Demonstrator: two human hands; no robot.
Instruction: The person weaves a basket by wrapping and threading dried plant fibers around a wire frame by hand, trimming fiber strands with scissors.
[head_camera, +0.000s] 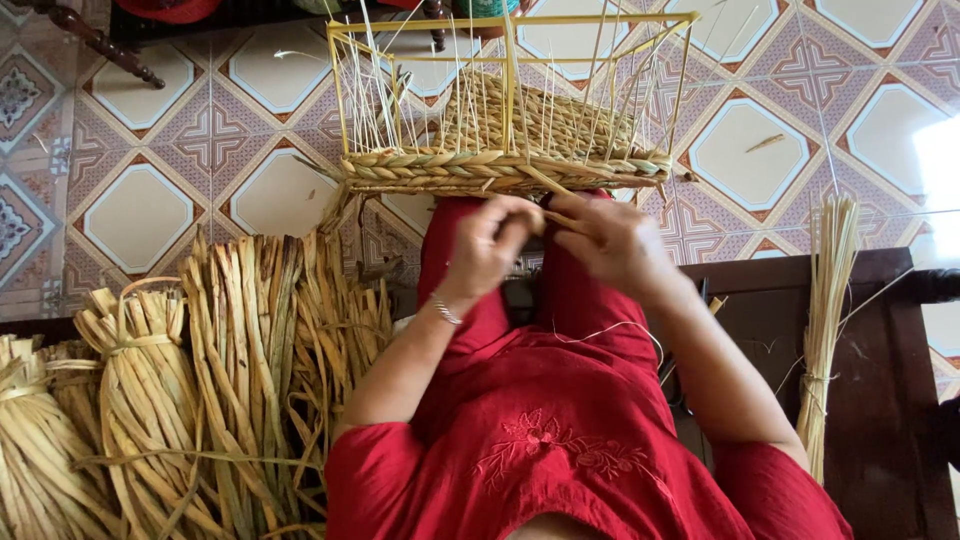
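Both hands meet at frame centre; left hand (492, 240) and right hand (600, 238) pinch a straw strand (556, 215) against the basket (500, 172) rim; steady tension would likely keep the braid tight.

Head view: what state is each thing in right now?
Half-woven straw basket on yellow wire frame: unfinished, resting on knees, stakes upright.
Left hand: fingers pinching a straw strand at the braided rim.
Right hand: gripping strands at the rim.
Tied bundles of dried flat rushes: bound, lying at left.

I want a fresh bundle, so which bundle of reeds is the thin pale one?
The slim upright bundle of reeds beside the right arm, leaning on the dark wooden furniture; the others, piled left, are broad, flat and darker.
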